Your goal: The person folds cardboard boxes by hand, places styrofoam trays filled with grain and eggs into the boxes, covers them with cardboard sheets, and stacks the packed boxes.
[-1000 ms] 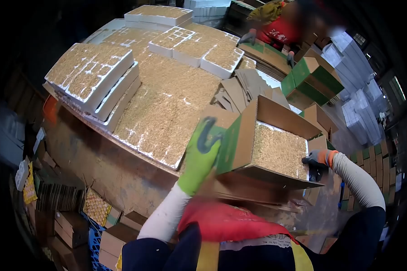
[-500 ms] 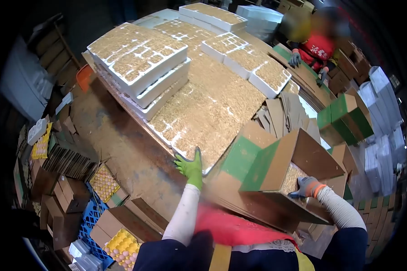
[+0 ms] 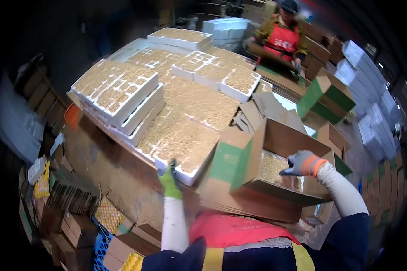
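My left hand (image 3: 171, 184), in a green glove, touches the near corner of a white foam tray (image 3: 193, 175) full of tan husk-like filling. Its fingers are apart, though some are hidden against the tray's front wall. Over an open cardboard box (image 3: 282, 192) is my right hand (image 3: 305, 163), gloved in grey with an orange cuff, fingers loosely extended and nothing visible in them. Inside that box lies a second husk-filled tray (image 3: 274, 168), partly covered by the hand. The box stands on flattened cardboard with green panels (image 3: 225, 158).
Stacked filled trays (image 3: 135, 106) stand on the table's left side, more (image 3: 242, 86) towards its back. A co-worker in a red apron (image 3: 282, 40) handles cardboard across the table. Another green-banded box (image 3: 325, 97) stands to the right; egg trays (image 3: 108, 216) lie lower left.
My right hand has lifted from the tray inside the box. My left hand has shifted left along the near tray's edge. The view has turned, and the co-worker has raised a cardboard piece.
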